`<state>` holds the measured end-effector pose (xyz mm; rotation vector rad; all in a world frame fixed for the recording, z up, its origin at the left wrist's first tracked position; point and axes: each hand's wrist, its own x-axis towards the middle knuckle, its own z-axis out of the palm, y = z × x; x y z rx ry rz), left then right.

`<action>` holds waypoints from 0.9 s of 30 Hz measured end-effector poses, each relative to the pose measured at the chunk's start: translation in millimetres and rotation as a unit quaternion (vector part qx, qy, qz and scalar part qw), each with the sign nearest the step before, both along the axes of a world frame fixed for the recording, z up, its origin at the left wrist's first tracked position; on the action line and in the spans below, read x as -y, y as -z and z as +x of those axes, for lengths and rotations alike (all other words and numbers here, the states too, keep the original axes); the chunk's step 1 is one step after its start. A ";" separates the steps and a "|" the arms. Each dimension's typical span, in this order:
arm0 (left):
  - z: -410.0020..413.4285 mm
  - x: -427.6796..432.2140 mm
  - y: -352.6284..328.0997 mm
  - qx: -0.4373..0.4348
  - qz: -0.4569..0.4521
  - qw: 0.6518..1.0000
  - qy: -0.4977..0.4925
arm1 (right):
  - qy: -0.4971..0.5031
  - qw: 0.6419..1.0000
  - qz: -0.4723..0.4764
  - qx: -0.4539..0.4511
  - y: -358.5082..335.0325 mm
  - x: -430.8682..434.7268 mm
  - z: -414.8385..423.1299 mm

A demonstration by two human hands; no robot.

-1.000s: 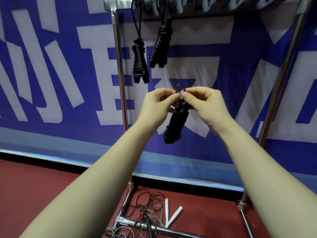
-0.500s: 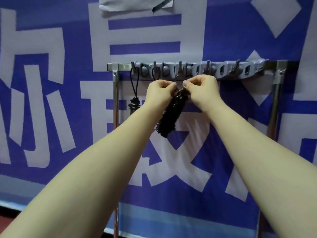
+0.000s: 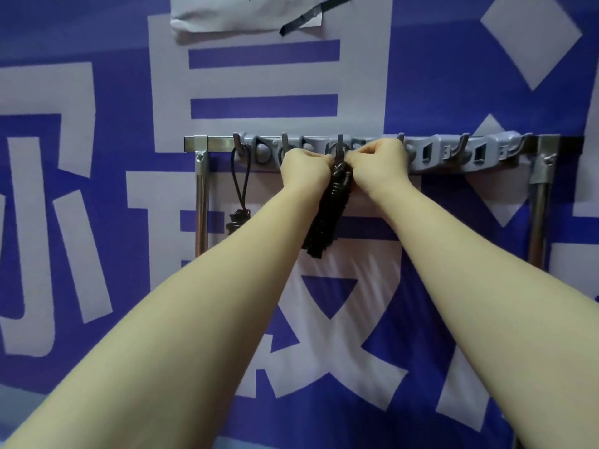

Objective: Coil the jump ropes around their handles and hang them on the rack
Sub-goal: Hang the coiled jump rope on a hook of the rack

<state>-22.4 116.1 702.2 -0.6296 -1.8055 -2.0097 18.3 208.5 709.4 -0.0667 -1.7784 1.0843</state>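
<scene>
A black coiled jump rope (image 3: 327, 218) hangs tilted below my hands, its top loop pinched between them. My left hand (image 3: 304, 168) and my right hand (image 3: 377, 163) both grip that top end right under the third hook (image 3: 339, 147) of the grey hook rail (image 3: 453, 155). I cannot tell whether the loop sits on the hook. Another coiled black rope (image 3: 239, 205) hangs by its loop from the first hook at the left, partly hidden by my left forearm. A rope on the second hook is hidden behind my left hand.
The rail sits on a steel frame with upright posts at the left (image 3: 201, 202) and right (image 3: 539, 215). Several free hooks (image 3: 462, 145) stand to the right of my hands. A blue and white banner (image 3: 97, 189) hangs close behind.
My view has tilted up from the floor to the rail. Both hands have raised the coiled rope from chest height to the third hook.
</scene>
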 end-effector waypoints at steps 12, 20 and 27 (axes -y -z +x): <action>32.3 9.7 45.2 -0.167 -0.159 0.970 -0.074 | -0.013 0.997 0.064 0.045 57.4 -1.9 28.5; 71.3 39.9 144.4 -0.273 -0.374 0.879 -0.116 | -0.039 0.982 0.047 0.180 174.8 4.7 64.3; 96.0 78.7 283.6 -0.164 -0.557 0.813 -0.048 | -0.067 0.885 0.109 0.447 315.9 20.5 102.7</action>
